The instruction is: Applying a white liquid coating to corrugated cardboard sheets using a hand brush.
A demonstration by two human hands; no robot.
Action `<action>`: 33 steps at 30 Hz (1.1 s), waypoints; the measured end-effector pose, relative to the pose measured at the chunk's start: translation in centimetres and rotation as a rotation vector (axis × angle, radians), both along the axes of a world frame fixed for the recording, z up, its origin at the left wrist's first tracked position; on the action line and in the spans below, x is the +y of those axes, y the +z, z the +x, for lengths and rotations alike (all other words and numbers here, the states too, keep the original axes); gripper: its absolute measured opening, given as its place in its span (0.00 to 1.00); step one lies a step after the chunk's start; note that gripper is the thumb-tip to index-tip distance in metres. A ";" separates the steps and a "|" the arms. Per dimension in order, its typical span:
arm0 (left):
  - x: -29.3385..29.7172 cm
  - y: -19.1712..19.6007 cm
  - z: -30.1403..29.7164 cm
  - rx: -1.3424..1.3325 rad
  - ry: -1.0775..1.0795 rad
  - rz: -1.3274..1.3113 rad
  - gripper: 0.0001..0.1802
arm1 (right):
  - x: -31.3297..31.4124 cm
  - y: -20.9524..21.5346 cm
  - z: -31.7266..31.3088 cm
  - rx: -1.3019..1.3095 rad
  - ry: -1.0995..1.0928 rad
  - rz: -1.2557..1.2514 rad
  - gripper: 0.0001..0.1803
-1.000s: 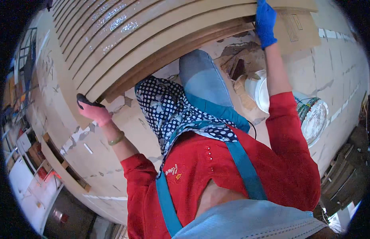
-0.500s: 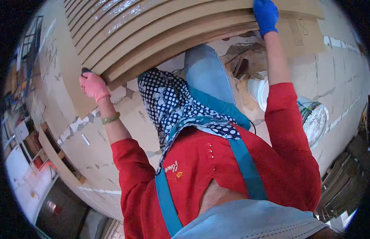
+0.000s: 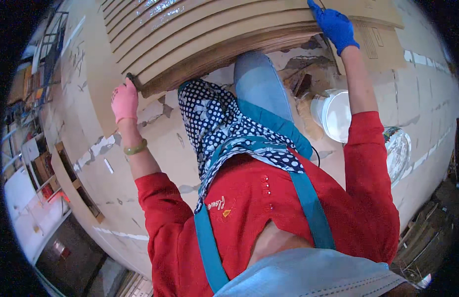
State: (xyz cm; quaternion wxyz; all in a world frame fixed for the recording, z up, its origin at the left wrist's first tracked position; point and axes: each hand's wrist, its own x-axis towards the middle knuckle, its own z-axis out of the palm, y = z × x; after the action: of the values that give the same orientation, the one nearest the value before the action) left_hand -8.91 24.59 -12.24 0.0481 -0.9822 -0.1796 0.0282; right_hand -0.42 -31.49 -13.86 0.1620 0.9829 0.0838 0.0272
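A stack of brown cardboard sheets [image 3: 209, 34] lies fanned in steps on the floor before me, with shiny clear film or tape on its far part. At its near left corner is my left hand [image 3: 125, 100] in a pink glove with dark fingertips. Its fingers are drawn together on the sheet's corner; their far side is hidden. My right hand [image 3: 337, 28], in a blue glove, lies over the stack's right end with its index finger stretched out and the fingers apart. Below the near edge, my knees show, one under a polka-dot apron [image 3: 209, 111].
Right of my knee stand a white bucket [image 3: 337, 116] and, half behind my sleeve, a clear round tub [image 3: 398, 154]. A brown torn piece [image 3: 301, 84] lies near the bucket. Larger flat cardboard [image 3: 383, 44] extends under the stack. At the far left are shelves and a wooden frame [image 3: 78, 183].
The near sheets have come closer together and their front gap has closed. My left hand has shifted right and straightened. My right hand has moved slightly nearer, its index finger now stretched out.
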 end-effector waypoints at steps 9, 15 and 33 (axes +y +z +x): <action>-0.8 4.9 -1.1 -0.601 0.301 -1.562 0.27 | -4.4 1.3 5.6 0.129 -0.675 1.271 0.23; -0.8 -4.4 1.7 -1.047 0.251 -1.089 0.28 | -0.8 -8.4 4.3 -0.753 -0.022 1.301 0.14; -2.4 0.9 4.4 -0.592 0.288 -0.213 0.18 | -5.0 -7.5 7.3 -0.331 -0.241 0.579 0.12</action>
State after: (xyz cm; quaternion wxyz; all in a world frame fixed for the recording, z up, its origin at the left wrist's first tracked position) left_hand -4.46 22.24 -11.33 -0.1136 -0.9118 -0.3183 -0.2330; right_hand 6.89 -36.49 -21.37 -0.1097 0.9731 -0.0715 0.1894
